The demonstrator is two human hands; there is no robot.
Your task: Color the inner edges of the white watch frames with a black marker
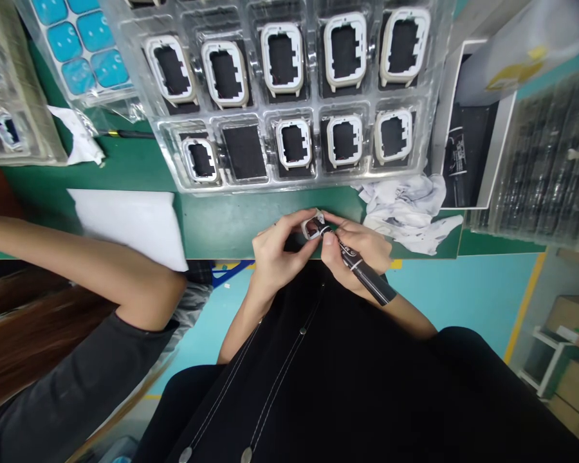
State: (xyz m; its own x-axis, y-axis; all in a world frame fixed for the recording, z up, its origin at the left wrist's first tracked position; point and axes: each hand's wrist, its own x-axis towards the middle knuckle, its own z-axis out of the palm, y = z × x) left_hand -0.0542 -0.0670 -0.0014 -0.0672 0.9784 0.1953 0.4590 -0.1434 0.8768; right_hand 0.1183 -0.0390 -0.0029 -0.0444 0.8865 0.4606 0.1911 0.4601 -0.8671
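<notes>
Between thumb and fingers, my left hand (280,251) grips a small white watch-case frame (311,229) near the table's front edge. My right hand (354,249) is closed around a black marker pen (367,273), its tip end at the frame and its barrel slanting down to the right. Whether the tip touches the frame I cannot tell. Ahead of my hands lies a clear plastic tray (241,190) of similar white frames, each in its own pocket on a dark pad. One front-row pocket (244,152) shows only its dark pad.
Right of my hands sits a crumpled white cloth (405,206), beside a white box (485,173) with a black marker inside. A folded white cloth (130,222) lies left, near a co-worker's arm (139,283). Blue pads (89,38) and another tray (29,122) stand at the far left.
</notes>
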